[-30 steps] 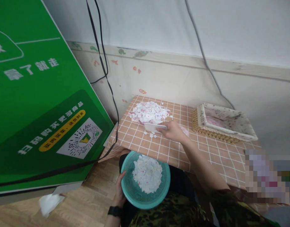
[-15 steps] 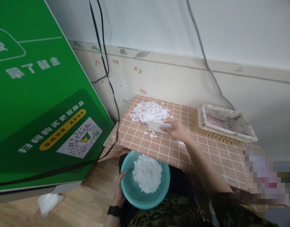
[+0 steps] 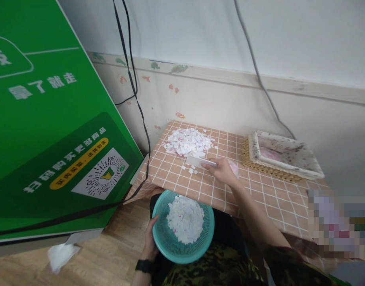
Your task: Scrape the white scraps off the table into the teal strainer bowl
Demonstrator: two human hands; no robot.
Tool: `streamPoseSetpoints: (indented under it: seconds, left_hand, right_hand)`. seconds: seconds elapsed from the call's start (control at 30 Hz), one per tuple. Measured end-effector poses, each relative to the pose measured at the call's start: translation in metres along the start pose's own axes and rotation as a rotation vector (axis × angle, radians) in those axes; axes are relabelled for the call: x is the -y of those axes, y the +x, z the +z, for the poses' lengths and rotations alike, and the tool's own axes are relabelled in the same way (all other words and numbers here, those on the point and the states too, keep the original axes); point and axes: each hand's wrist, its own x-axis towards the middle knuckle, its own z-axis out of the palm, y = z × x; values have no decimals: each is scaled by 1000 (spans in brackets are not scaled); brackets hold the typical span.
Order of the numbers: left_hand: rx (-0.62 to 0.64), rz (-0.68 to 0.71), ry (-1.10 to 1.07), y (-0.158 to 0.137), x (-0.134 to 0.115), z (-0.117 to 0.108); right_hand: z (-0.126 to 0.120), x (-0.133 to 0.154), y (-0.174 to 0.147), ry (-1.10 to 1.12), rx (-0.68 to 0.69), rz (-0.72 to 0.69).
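My right hand grips a white flat-bladed scraper by its handle, just above the tablecloth. The blade is at the near edge of a heap of small cut paper pieces, with a few loose bits on the near side of it. Down in my lap is a teal plastic basket, and white paper pieces cover its middle. My left hand holds the basket's left rim, with the fingertips over the edge.
A checked tablecloth covers the table against the wall. At the back right stands a cloth-lined wicker basket. A large green printed box fills the left side, with a dark strap hanging past it. Crumpled white plastic lies on the floor.
My right hand and the scraper have shifted slightly toward me, and the blade now looks thinner, more edge-on. The left hand and the teal basket have stayed in place.
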Motion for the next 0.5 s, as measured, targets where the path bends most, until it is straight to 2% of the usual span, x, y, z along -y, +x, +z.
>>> streamPoseSetpoints:
  seconds: [0.17,0.33,0.5]
  left_hand:
    - [-6,4,22,-2,-1,1]
    - [-2,24,25,-6,-3,5]
    - [2,-15,23,-9,-4,7]
  right_hand:
    - [4,-1,-9,94,44,18]
    - [4,-4,-17,13,-88,77]
    - [9,-6,-20,-20,-102,61]
